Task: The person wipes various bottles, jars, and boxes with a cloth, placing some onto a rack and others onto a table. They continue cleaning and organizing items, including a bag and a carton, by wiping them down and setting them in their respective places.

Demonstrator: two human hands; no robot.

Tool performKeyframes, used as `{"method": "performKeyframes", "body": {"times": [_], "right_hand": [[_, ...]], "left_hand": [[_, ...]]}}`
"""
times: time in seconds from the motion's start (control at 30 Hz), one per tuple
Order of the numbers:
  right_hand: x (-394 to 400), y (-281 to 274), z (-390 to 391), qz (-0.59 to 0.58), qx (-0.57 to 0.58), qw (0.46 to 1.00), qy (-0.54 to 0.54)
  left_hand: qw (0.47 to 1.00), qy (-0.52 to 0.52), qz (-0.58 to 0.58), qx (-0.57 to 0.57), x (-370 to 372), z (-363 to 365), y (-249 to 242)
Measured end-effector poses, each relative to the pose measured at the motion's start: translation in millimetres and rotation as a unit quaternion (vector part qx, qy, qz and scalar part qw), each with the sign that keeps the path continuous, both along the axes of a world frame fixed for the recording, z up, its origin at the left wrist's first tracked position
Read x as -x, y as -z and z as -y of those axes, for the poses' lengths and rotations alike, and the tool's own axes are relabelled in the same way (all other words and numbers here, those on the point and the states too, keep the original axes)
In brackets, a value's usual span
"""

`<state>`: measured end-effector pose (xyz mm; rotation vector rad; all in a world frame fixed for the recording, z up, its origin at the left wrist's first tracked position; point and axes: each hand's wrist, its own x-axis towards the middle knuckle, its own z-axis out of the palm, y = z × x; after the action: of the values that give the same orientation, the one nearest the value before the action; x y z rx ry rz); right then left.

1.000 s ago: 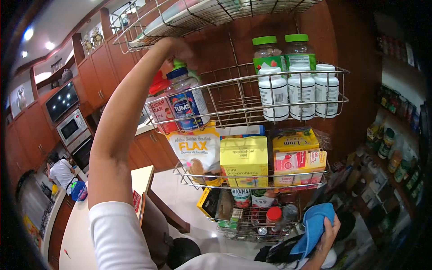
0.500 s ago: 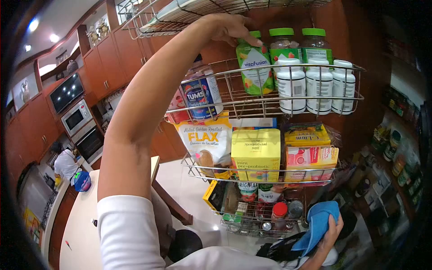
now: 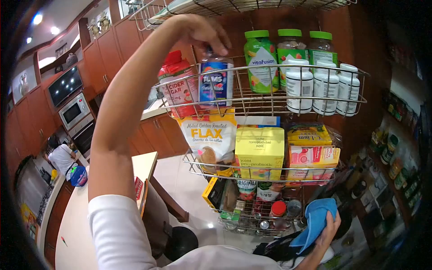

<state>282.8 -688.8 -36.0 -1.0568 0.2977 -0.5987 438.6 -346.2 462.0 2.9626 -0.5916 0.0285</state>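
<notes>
My left hand (image 3: 208,35) reaches up to the top wire basket (image 3: 256,101). Its fingers bend down around the dark cap of a blue-labelled Tums bottle (image 3: 215,86), which looks slightly blurred; the thumb is hard to see. Left of that bottle stands a red cider vinegar bottle (image 3: 179,85). To the right, apart from my hand, is a green-capped Vitafusion bottle (image 3: 261,63), with two more green-capped jars beside it and white bottles (image 3: 299,87) in front. Low on the right, my right hand (image 3: 332,227) grips a blue cloth (image 3: 317,220).
Below hang baskets with a flax bag (image 3: 210,139), a yellow pre-probiotic box (image 3: 259,150), a pink box (image 3: 313,157) and red-lidded jar (image 3: 278,208). A wire shelf is overhead. A pale table (image 3: 74,225) stands left; another person (image 3: 62,157) is beyond it.
My left hand has left the Vitafusion bottle and moved left to the Tums bottle. The Tums bottle has shifted right, showing more of the red bottle. My right hand still holds the cloth.
</notes>
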Motion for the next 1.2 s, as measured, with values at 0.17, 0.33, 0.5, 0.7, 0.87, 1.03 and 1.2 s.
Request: {"method": "performKeyframes", "body": {"times": [0.17, 0.33, 0.5, 0.7, 0.87, 1.03, 1.2], "right_hand": [[10, -8, -13, -0.003, -0.018, 1.0, -0.023], [16, 10, -1, -0.004, 0.007, 1.0, -0.009], [21, 6, 1, -0.032, -0.02, 0.999, 0.021], [18, 5, -1, -0.049, -0.029, 0.998, -0.009], [16, 0, -5, -0.058, -0.039, 0.998, 0.008], [14, 0, -2, -0.057, -0.045, 0.997, 0.019], [7, 11, 6, -0.042, -0.037, 0.998, 0.012]], "left_hand": [[0.996, -0.006, -0.078, 0.044, -34, 16, -8], [0.993, -0.024, -0.07, 0.096, -83, 5, -12], [0.988, -0.045, 0.124, -0.082, -88, 10, 14], [0.943, 0.032, 0.327, -0.049, -68, -17, 26], [0.918, -0.159, 0.178, -0.316, 21, -40, 8], [0.974, -0.195, 0.108, -0.026, 27, -49, 7], [0.971, -0.129, 0.177, 0.09, -56, -65, 16]]}}
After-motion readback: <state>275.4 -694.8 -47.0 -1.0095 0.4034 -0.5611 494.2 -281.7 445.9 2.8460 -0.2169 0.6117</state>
